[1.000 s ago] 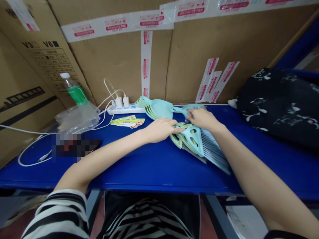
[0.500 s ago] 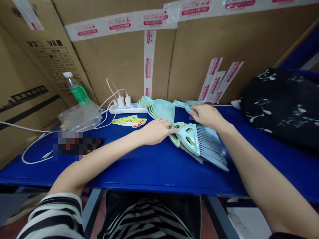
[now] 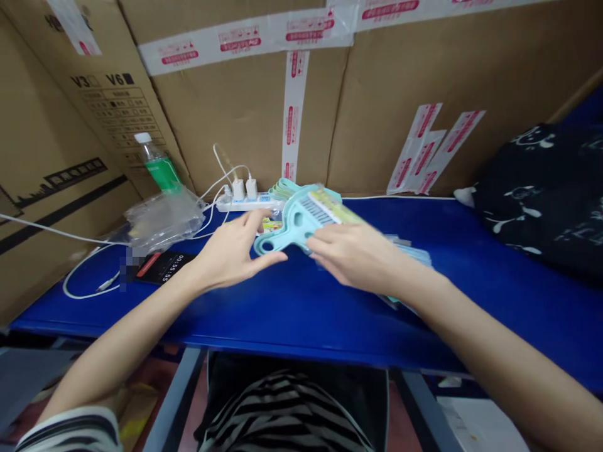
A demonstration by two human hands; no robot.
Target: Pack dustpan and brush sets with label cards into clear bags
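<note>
Turquoise brush (image 3: 307, 220) slants, handle (image 3: 281, 240) leftward; right grip (image 3: 348, 254) clasps it, left grip (image 3: 230, 251) spread, bare.

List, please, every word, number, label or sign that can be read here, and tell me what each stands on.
"V3": cardboard box, beside an unfilled square
"V6": same box, beside a filled square
"00:55:55": phone screen, sideways
Too small or blurred to read: the other print on the cardboard, red print on white packing tape, the green label on the plastic bottle, print on the packets, and the yellow label on the turquoise brush.
</note>
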